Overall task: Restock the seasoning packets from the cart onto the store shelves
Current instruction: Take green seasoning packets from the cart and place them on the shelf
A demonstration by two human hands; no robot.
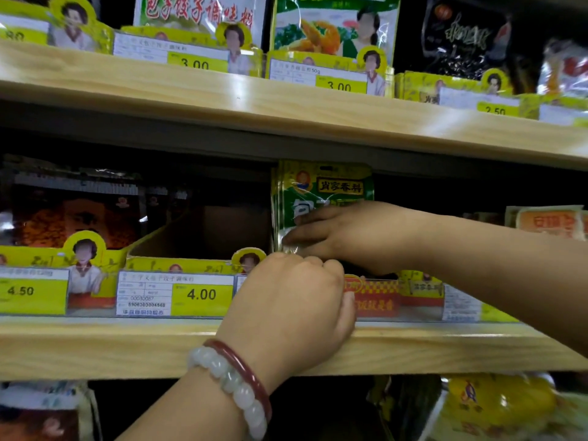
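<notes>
**Green packets go into the shelf tray**

The right hand (343,233) holds a small stack of green seasoning packets (321,192) upright, with the fingers spread flat over the front of them, and lowers them behind the yellow cardboard display tray (178,264) on the middle shelf (127,345). The packets stand on their edge, probably so that the printed face looks out at the customer. The left hand (292,300), with a pale bead bracelet (232,380) and a red bangle (245,367) at the wrist, curls over the front edge of the tray; it seems to steady the tray, but whether it pinches something cannot be told. The packets are of glossy plastic film, flat and rectangular, and they catch the light. The tray compartment left of them looks nearly empty and dark. The shelf edge is pale wood grain, smooth, and carries a clear strip with price labels (200,294). The cart is not in view.
</notes>
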